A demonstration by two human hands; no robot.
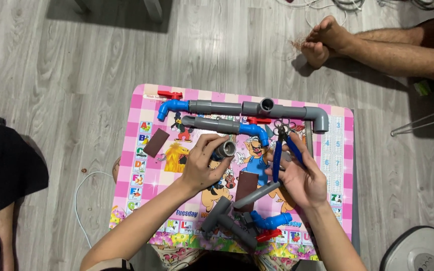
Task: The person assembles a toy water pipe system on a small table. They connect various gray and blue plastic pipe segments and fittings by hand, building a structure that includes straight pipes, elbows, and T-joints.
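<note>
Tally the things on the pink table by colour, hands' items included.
Grey pipe pieces: 5, one in the left hand
Blue fittings: 3
Red valve handles: 3
Brown pads: 2
Blue-handled pliers: 1, at the right hand
Total: 14

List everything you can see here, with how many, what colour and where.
Small table: one, pink with cartoon pictures, centre of the floor.
Pipe assemblies: two, grey with blue elbows and red valve handles, along the table's far edge and just below it.
Loose pipe pieces: several, grey, blue and red, near edge of table.
Brown pads: two, one at table's left, one in the middle.
Scissors: one, metal, far right of table.
White cable: one, on the floor at left.
Another person's legs: bare, top right.
Left hand: holds a short grey pipe piece.
Right hand: holds blue-handled pliers.
</note>
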